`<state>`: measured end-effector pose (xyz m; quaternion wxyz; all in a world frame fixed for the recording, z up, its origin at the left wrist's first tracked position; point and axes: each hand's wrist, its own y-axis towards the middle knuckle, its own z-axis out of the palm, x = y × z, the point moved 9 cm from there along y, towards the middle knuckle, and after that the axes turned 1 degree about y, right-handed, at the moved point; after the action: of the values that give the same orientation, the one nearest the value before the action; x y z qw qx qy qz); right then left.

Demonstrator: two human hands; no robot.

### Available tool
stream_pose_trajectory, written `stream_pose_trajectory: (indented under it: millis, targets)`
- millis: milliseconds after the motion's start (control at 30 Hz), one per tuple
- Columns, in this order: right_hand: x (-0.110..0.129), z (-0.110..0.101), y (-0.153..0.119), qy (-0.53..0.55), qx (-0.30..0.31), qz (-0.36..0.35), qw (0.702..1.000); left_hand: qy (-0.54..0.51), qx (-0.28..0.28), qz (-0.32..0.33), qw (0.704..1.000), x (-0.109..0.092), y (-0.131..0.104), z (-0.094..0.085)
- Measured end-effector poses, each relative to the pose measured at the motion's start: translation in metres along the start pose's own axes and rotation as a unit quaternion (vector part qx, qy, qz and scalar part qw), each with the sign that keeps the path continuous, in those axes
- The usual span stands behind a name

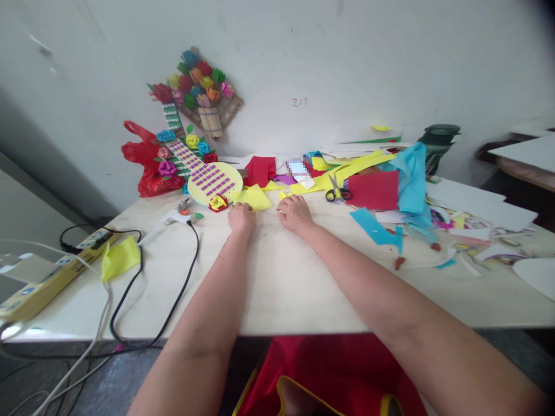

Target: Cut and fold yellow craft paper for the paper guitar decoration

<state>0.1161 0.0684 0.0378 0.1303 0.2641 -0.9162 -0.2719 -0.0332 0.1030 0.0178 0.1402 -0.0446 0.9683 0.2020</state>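
My left hand [241, 219] rests on the table with its fingers curled, touching the near edge of a yellow paper piece [255, 198]. To its left lies a red and yellow paper flower [218, 202], by the round yellow body of a guitar-shaped craft [217, 180]. My right hand [295, 213] is a short way to the right, fingers bent together, with a small yellow piece [284, 195] at its fingertips. What either hand's fingers may hold is too small to make out. Black-handled scissors [337, 190] lie beyond my right hand, next to red paper [373, 189].
A glue gun [177, 215] with a black cord lies left, near a yellow power strip [56, 274] and yellow paper [121, 257]. Blue paper [410, 179], white sheets [468, 196] and scraps cover the right side. A red bag [150, 162] stands at the back left.
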Motion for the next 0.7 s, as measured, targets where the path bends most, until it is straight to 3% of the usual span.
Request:
stream_pose_trajectory:
  millis: [400, 700]
  targets:
    - [0.003, 0.004, 0.000, 0.015, 0.008, -0.009, 1.000, -0.077, -0.011, -0.036, 0.996, 0.006, 0.003, -0.001]
    - [0.004, 0.009, 0.000, 0.012, 0.041, -0.017, 0.999, -0.083, 0.004, 0.055, 0.995, -0.022, -0.001, -0.005]
